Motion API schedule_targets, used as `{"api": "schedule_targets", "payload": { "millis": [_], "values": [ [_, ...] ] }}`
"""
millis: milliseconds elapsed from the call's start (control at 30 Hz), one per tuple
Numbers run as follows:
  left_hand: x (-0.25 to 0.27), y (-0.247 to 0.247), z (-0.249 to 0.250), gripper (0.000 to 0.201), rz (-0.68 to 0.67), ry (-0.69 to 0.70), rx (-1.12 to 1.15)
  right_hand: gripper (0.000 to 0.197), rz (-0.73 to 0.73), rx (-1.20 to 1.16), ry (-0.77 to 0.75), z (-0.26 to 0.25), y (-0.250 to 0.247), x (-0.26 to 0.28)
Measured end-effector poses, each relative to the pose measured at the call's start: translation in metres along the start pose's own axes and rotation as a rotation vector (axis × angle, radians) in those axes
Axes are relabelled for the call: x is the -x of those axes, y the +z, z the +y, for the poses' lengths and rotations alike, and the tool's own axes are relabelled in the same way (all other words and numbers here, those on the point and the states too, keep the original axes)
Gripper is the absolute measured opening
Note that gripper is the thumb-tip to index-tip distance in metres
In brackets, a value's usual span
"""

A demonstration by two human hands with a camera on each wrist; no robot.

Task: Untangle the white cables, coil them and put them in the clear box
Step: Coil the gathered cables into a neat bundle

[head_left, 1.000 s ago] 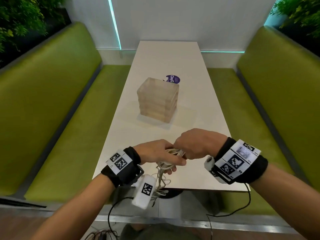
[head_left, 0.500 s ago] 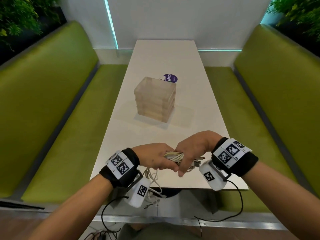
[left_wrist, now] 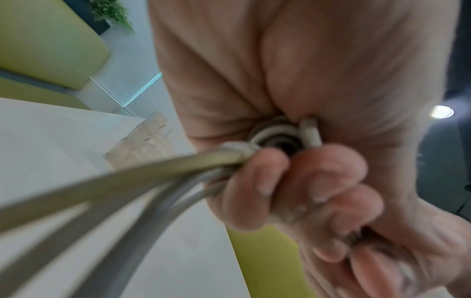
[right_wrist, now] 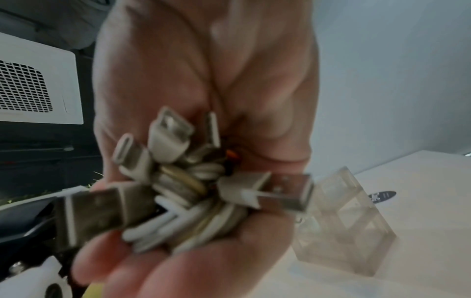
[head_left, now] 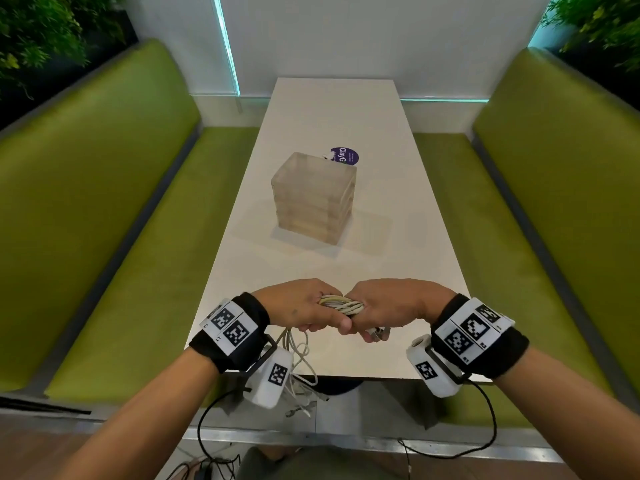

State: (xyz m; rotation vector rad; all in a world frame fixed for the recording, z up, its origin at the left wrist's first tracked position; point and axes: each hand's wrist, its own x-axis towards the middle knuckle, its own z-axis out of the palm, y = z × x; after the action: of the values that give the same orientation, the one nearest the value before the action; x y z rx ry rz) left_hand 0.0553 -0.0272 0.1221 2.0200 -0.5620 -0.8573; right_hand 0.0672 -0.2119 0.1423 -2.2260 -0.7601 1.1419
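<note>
A bundle of white cables (head_left: 341,304) spans between both hands above the near end of the white table (head_left: 346,109). My left hand (head_left: 304,311) grips one side of the bundle, fingers curled round the strands (left_wrist: 277,139). Loose cable ends (head_left: 299,372) hang below it past the table edge. My right hand (head_left: 388,311) grips the other side, where several USB plugs (right_wrist: 178,141) and coiled strands (right_wrist: 203,225) sit in its curled fingers. The clear box (head_left: 313,197) stands upright mid-table, beyond both hands.
A round purple sticker (head_left: 344,155) lies on the table behind the box. Green bench seats (head_left: 114,237) run along both sides of the table. Black wrist-camera wires (head_left: 485,427) dangle under my forearms. Plants stand in the upper corners.
Both hands have drawn level and slightly nearer the table's front edge, still gripping the bundle. The right hand has turned, bringing plug ends under it. The hanging cable ends swing lower.
</note>
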Motion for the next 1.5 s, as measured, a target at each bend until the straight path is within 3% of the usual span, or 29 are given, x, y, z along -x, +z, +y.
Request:
{"api": "schedule_targets", "payload": {
  "millis": [133,233,267,367,433,567,633,700,800,867,1067,1133,1300,1500],
  "values": [
    [0.004,0.000,-0.004,0.037,0.103,0.053,0.206,0.020,0.115,0.093,-0.006,-0.004,-0.009,0.005],
    [0.008,0.010,-0.017,0.078,0.224,0.180,0.469,0.017,0.185,0.074,-0.046,-0.010,-0.019,0.014],
    [0.009,0.016,-0.022,0.084,0.250,0.205,0.509,0.018,0.218,0.045,-0.064,-0.012,-0.022,0.018],
    [0.009,0.030,-0.032,0.066,0.344,0.231,0.562,0.035,0.325,-0.061,-0.108,-0.016,-0.036,0.027],
    [0.007,0.035,-0.032,0.064,0.399,0.238,0.584,0.045,0.355,-0.094,-0.122,-0.019,-0.041,0.030],
    [0.006,0.039,-0.029,0.073,0.457,0.224,0.647,0.039,0.390,-0.130,-0.109,-0.021,-0.041,0.028],
    [0.006,0.037,-0.029,0.078,0.474,0.198,0.786,0.036,0.403,-0.156,-0.101,-0.019,-0.039,0.027],
    [0.007,0.035,-0.030,0.070,0.505,0.240,0.875,0.034,0.415,-0.192,-0.101,-0.018,-0.038,0.027],
    [0.010,0.032,-0.031,0.050,0.618,0.328,0.765,0.033,0.443,-0.265,-0.092,-0.014,-0.038,0.025],
    [0.013,0.033,-0.029,0.048,0.651,0.344,0.645,0.031,0.456,-0.310,-0.094,-0.011,-0.038,0.023],
    [0.005,0.033,-0.024,0.021,0.668,0.222,0.383,0.026,0.488,-0.352,-0.084,-0.009,-0.035,0.019],
    [0.004,0.033,-0.020,0.023,0.685,0.200,0.477,0.026,0.507,-0.378,-0.080,-0.010,-0.034,0.019],
    [-0.002,0.025,0.004,0.029,0.932,0.224,0.740,0.023,0.488,-0.266,-0.035,-0.014,-0.011,0.004],
    [-0.006,0.024,0.014,0.026,1.037,0.239,0.907,0.025,0.485,-0.186,-0.003,-0.019,0.009,-0.013]
  ]
}}
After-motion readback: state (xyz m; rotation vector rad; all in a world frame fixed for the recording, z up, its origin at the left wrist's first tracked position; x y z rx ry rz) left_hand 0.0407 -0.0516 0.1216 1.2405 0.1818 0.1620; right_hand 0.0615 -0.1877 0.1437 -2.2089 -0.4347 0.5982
